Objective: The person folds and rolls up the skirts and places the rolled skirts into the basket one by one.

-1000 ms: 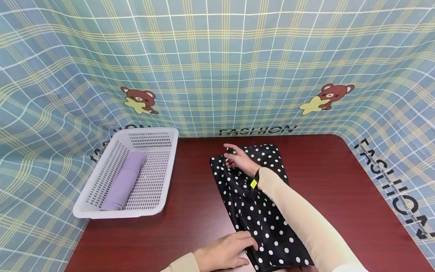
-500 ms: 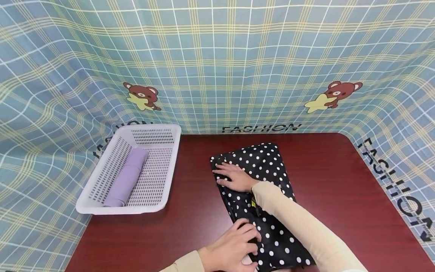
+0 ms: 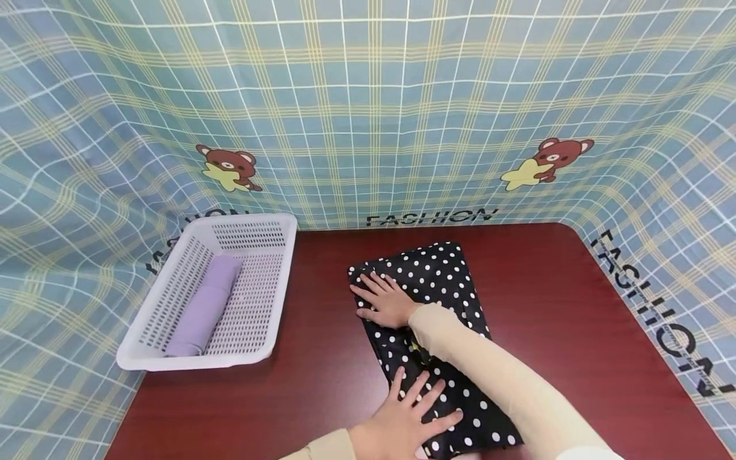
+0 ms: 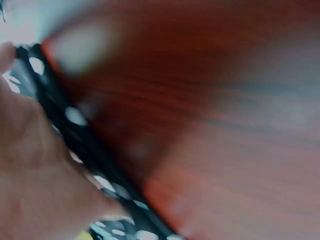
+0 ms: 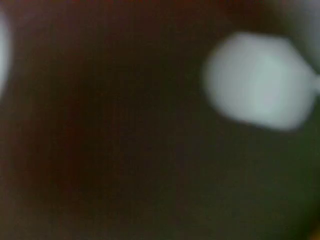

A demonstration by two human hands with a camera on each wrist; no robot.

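Both your left hand (image 3: 411, 418) and right hand (image 3: 386, 299) lie flat, grip released, on the polka-dot cloth (image 3: 443, 281) folded on the bench (image 3: 546, 306). Uneven pressure could probably shift the fold; the wrist views are blurred.

My right wrist view is blurred throughout: dark, with one pale blob at upper right I cannot identify. My left wrist view is smeared too; the left hand (image 4: 30, 165) is cut off at the lower left edge. In the head view, the right sleeve (image 3: 506, 383) hides part of the dotted cloth (image 3: 437, 275), whose near end leaves the bottom edge.
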